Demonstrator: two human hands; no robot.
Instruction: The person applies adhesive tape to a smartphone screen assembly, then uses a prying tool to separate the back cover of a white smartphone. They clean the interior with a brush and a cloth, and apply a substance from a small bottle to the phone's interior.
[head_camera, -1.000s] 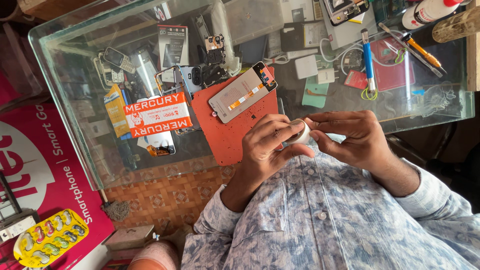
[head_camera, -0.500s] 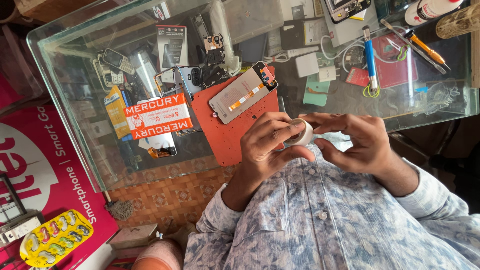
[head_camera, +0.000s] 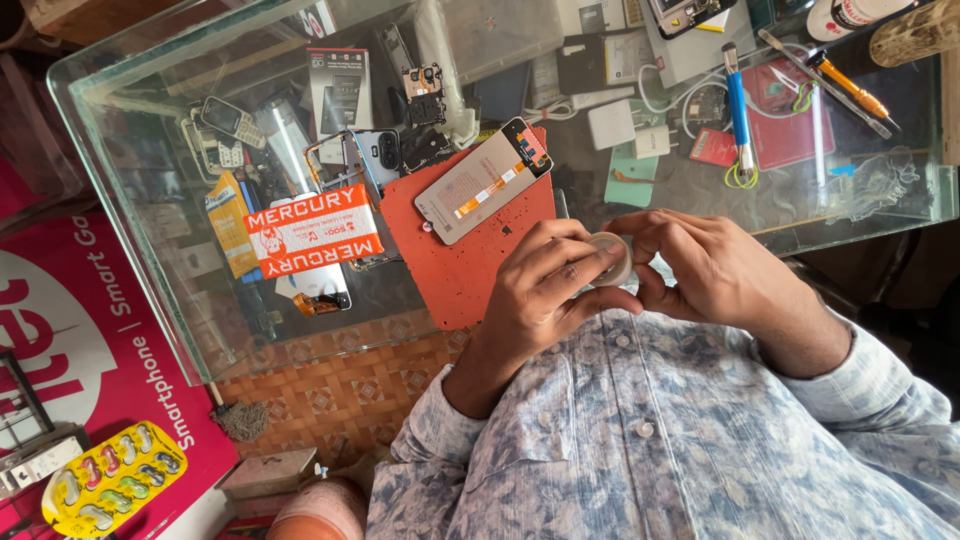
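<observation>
The fingers (head_camera: 560, 262) of the left hand (head_camera: 540, 290) are curled and pinch a small white tape roll (head_camera: 612, 262) from its left side; the thumb and fingers of the right hand (head_camera: 715, 275) close on the same roll from the other side, so both hands hold it together; the roll is in the air, just beside the lower right corner of the red work mat (head_camera: 455, 265), in front of the patterned shirt (head_camera: 640, 440); I cannot tell if a tape end is already lifted, no free strip is visible; on the mat, above the hands, lies a phone (head_camera: 483, 180) with its grey inner side up, apart from both hands and not touched; to the right of the mat, well apart, lies a blue tool (head_camera: 738, 115) on the glass table (head_camera: 150, 200); so the work seems at an early stage, with the roll gripped and nothing yet put on the phone.
</observation>
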